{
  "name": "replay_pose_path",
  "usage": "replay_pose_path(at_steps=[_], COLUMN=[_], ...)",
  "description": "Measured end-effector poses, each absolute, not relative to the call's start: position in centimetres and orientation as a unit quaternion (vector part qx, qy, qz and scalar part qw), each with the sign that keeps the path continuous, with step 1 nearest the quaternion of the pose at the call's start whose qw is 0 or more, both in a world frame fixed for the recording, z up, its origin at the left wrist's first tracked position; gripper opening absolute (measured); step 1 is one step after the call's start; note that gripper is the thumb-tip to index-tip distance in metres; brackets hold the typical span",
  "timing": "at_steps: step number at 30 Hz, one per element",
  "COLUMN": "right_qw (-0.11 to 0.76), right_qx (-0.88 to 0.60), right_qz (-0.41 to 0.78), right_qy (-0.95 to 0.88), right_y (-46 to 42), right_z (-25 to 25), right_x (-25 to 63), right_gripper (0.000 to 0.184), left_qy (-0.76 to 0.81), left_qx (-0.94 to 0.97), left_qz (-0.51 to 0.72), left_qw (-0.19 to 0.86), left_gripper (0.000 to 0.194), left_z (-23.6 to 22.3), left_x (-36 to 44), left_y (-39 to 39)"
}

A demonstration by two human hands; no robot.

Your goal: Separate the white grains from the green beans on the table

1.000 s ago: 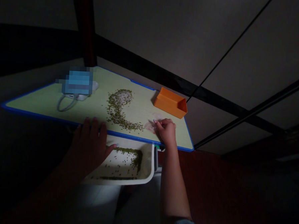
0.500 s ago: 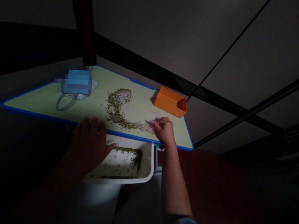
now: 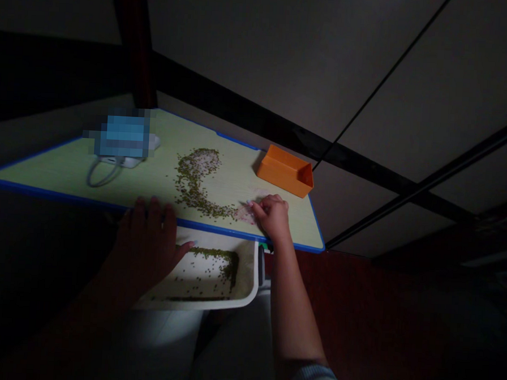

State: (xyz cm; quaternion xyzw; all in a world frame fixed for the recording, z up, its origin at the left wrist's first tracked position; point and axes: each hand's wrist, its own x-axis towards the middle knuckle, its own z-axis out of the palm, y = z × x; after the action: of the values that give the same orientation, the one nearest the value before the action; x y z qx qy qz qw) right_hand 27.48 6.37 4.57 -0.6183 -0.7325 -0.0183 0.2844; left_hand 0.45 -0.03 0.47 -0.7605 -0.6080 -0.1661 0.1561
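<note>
Small green grains [image 3: 194,190] lie in a curved heap on a pale tabletop [image 3: 230,155] with a blue rim. My right hand [image 3: 273,216] rests on the board at the right end of the heap, thumb and fingers pressed together; anything between them is too small to make out. Beside its fingertips is a pinkish patch [image 3: 246,214]. My left hand [image 3: 149,241] lies over the near blue edge, fingers stretched out and thumb apart, holding nothing. Below that edge, a white bin [image 3: 255,281] holds more green grains, partly hidden by my left hand.
An orange box [image 3: 282,173] stands at the back right of the tabletop. At the left sits a pale device [image 3: 131,161] with a cable loop, its top blurred out. Grey panels [image 3: 306,62] rise behind the tabletop.
The whole view has shifted slightly left. My right hand keeps its pinch close to the pinkish patch, and my left hand stays on the near edge.
</note>
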Motion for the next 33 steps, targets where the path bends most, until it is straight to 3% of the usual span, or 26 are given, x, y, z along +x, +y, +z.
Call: replay_pose_path(at_steps=[33], right_qw=[0.276], right_qx=[-0.601], right_qz=[-0.036], right_qy=[-0.749], right_y=[6.54], right_z=[4.88], right_x=[26.67], right_gripper=[0.039], left_qy=[-0.605], left_qx=[-0.763], left_qz=[-0.173], left_qw=[0.150], left_gripper=[0.076], left_z=[0.27], left_x=[0.48], left_y=[-0.16])
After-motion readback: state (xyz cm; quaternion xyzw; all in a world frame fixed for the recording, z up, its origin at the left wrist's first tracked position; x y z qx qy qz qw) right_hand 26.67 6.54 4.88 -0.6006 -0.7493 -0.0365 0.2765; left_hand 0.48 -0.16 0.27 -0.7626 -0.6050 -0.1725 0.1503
